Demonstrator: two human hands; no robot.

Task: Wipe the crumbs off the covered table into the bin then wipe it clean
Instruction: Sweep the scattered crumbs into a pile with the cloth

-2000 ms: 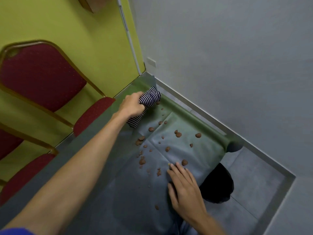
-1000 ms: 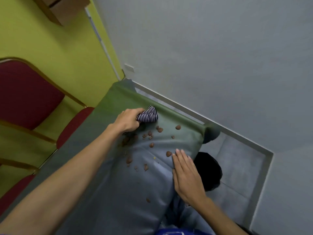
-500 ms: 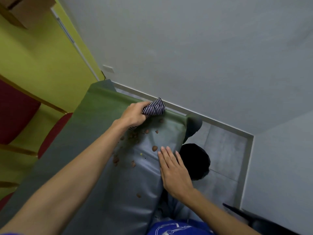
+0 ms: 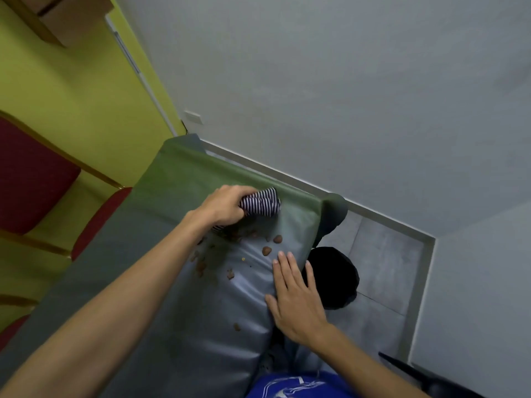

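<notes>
Left grip (image 4: 225, 206) clamps the bunched striped cloth (image 4: 261, 203) at the green-covered bench (image 4: 178, 179) far edge; brown crumbs (image 4: 267, 250) lie between it and flat, empty right grip (image 4: 293, 294), black bin (image 4: 333, 278) below right edge.

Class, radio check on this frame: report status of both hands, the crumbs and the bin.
Left hand grip shut on striped cloth. Right hand flat, open on table cover. Crumbs still on cover. Black bin below edge, path clear.

Function rm (prob.): banquet chairs (image 4: 34, 179), covered table (image 4: 184, 179).
</notes>
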